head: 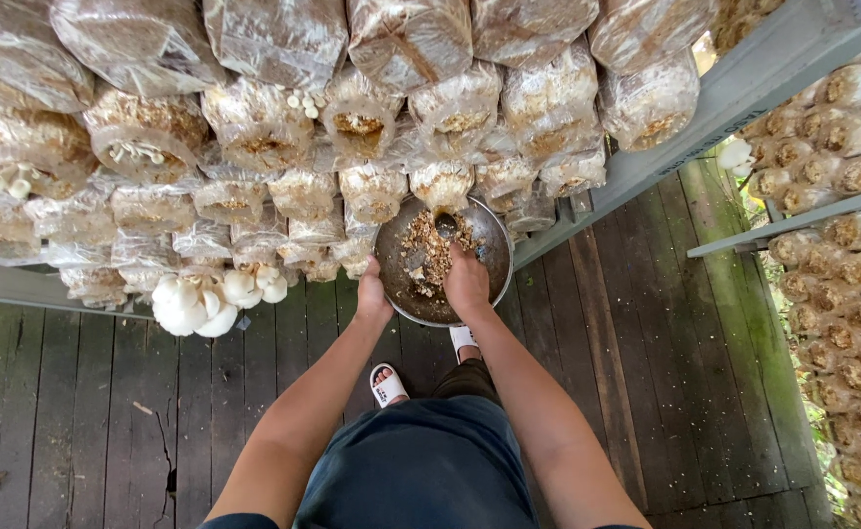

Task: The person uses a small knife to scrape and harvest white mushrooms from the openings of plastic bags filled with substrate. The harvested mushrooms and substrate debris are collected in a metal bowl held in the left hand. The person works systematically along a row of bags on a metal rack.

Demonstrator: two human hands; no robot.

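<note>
My left hand [372, 292] grips the near left rim of a round metal bowl [489, 253] held below a wall of stacked plastic mushroom bags [254, 127]. Brown crumbly substrate [428, 257] lies in the bowl. My right hand [467, 281] is over the bowl, shut on a spoon [446, 226] whose tip sits at the open mouth of one bag [442, 184]. A cluster of white mushrooms [210, 299] grows from bags low on the left.
A grey metal rack beam [685, 118] runs diagonally to the upper right. More bag ends [847, 294] fill a rack on the right. Dark wooden floor planks [87, 411] lie below, with my sandalled feet [388, 384] on them.
</note>
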